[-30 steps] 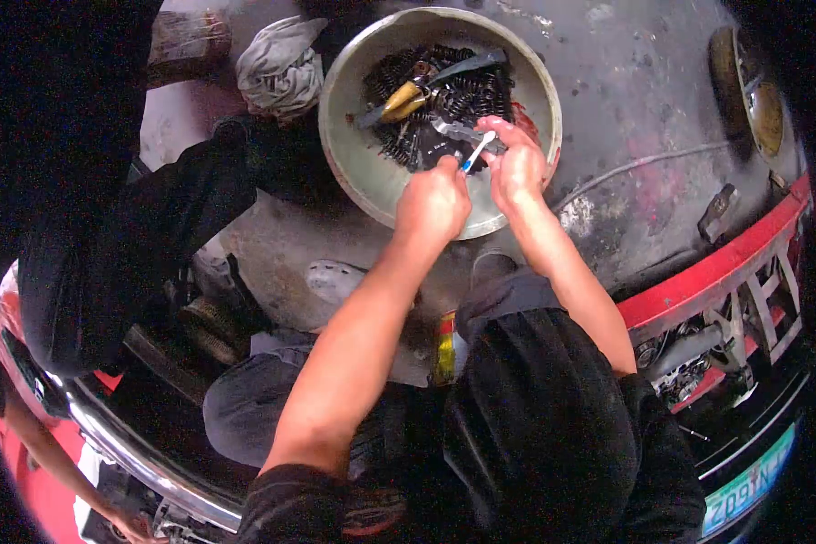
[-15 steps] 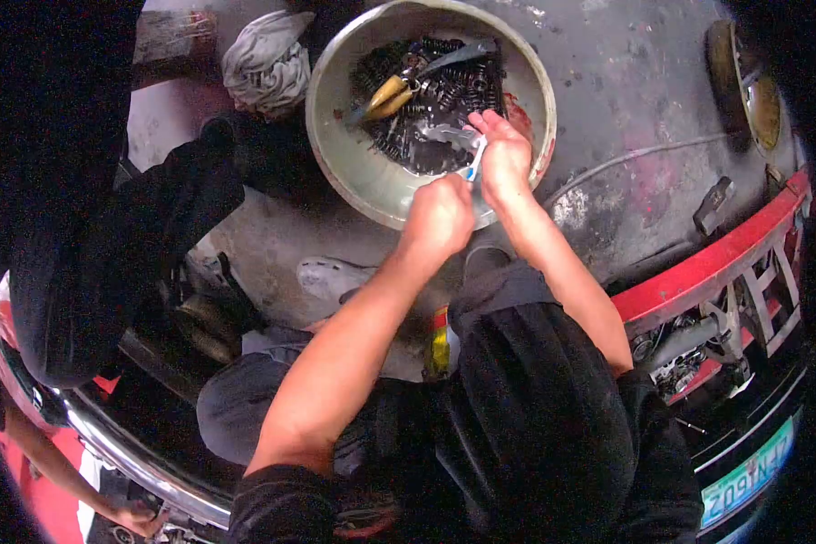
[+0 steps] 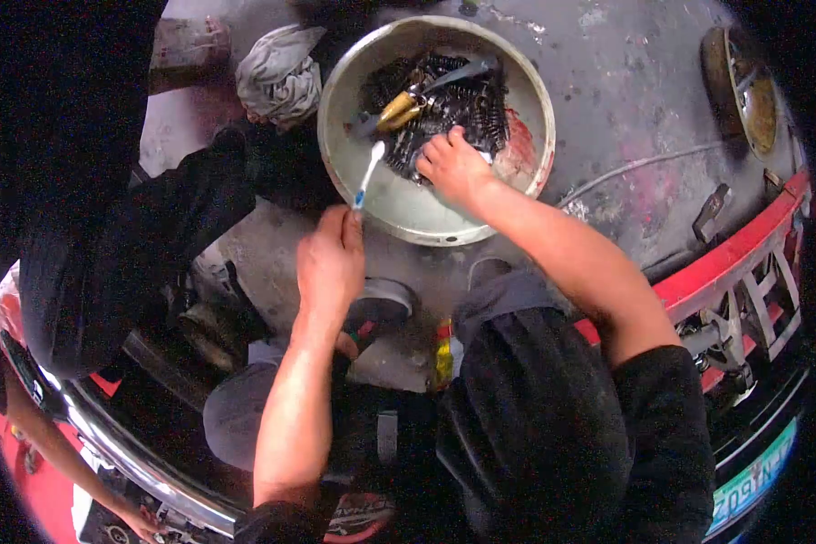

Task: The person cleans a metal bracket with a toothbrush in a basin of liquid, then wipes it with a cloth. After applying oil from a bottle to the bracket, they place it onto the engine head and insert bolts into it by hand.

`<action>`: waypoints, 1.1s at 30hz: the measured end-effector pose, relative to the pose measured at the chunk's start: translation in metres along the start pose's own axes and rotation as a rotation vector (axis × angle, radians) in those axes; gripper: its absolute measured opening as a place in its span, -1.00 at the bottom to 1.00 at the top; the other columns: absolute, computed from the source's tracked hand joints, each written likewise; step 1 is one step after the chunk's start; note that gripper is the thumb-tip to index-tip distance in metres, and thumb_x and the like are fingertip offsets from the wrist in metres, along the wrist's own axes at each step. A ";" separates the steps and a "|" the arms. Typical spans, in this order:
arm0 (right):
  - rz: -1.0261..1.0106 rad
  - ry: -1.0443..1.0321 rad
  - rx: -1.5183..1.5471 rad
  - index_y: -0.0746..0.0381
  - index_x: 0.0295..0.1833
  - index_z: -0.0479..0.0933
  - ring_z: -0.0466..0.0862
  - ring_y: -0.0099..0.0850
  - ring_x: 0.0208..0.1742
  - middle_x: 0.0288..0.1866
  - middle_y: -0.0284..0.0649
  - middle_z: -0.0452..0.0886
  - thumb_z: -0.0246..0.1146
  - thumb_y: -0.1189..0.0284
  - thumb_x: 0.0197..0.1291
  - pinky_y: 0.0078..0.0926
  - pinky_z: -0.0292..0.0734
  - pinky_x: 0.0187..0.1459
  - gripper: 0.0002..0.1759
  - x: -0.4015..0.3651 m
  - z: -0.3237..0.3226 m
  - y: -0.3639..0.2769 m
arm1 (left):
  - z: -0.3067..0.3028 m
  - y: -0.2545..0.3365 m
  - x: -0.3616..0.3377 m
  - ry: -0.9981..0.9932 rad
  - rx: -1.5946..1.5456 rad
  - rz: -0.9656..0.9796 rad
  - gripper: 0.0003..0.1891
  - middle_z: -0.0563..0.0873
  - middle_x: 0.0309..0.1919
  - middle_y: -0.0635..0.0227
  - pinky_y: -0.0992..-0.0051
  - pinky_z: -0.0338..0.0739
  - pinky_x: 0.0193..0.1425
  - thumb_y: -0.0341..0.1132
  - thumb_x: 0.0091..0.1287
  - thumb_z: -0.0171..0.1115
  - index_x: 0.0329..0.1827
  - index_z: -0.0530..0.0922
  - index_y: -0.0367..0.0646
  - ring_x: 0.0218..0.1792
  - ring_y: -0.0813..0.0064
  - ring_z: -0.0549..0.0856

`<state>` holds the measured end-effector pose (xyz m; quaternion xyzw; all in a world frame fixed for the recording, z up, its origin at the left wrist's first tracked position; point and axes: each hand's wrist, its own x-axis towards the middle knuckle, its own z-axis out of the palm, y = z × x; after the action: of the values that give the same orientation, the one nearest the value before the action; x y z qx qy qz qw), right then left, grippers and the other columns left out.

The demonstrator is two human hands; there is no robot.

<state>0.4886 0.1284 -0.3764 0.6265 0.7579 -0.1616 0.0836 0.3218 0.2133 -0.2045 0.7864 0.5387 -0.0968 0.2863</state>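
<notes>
A toothbrush (image 3: 367, 177), white with a blue section, is gripped by my left hand (image 3: 331, 258) near the basin's front-left rim. Its bristle end points up over the inside of the metal basin (image 3: 546, 100). Reaching into that basin is my right hand (image 3: 458, 168), its fingers curled down against a pile of dark coil springs (image 3: 490, 118). What sits under those fingertips is hidden. Two tools with yellowish wooden handles (image 3: 399, 111) lie across the springs, beside a grey-blue blade-like piece (image 3: 462, 74). Shallow liquid covers the basin's bottom.
A grey rag (image 3: 281, 77) lies left of the basin. Another person's dark trouser leg (image 3: 181, 190) is close on the left, and a hand (image 3: 140, 521) shows at lower left. A red car bumper (image 3: 725, 254) and a cable (image 3: 639, 159) are on the right.
My left hand has drawn left and back with the toothbrush, away from my right hand. My right hand has moved left and turned palm down onto the springs.
</notes>
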 end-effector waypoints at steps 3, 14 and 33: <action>0.266 -0.205 0.338 0.08 0.09 0.53 0.58 -0.33 0.10 -0.08 -0.29 0.62 0.11 0.33 0.25 -0.06 0.28 0.23 -0.68 0.024 -0.003 0.022 | 0.001 0.003 -0.007 -0.037 0.001 0.005 -0.77 0.69 -0.35 -0.10 0.00 0.53 -0.21 -0.19 0.43 0.12 -0.12 0.59 -0.17 -0.23 -0.19 0.67; -0.084 0.103 0.324 0.21 0.10 0.45 0.62 -0.12 0.00 -0.11 -0.10 0.56 0.10 0.38 0.23 -0.18 0.59 -0.07 -0.67 0.008 0.012 0.006 | 0.005 -0.006 0.001 -0.056 0.024 0.026 -0.78 0.69 -0.37 -0.08 -0.01 0.52 -0.24 -0.18 0.42 0.14 -0.13 0.59 -0.15 -0.26 -0.17 0.67; 0.431 -0.141 1.406 0.33 -0.11 0.57 0.71 -0.18 -0.32 -0.23 -0.01 0.67 0.13 0.45 0.25 -0.20 0.63 -0.31 -0.79 0.041 0.053 0.038 | 0.031 0.015 0.028 -0.083 0.324 0.105 -0.71 0.71 -0.31 -0.11 0.01 0.58 -0.09 -0.15 0.40 0.05 -0.23 0.58 -0.22 -0.24 -0.14 0.70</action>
<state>0.5135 0.1535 -0.4448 0.6554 0.3284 -0.6288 -0.2592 0.3515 0.2143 -0.2376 0.8445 0.4621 -0.1999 0.1824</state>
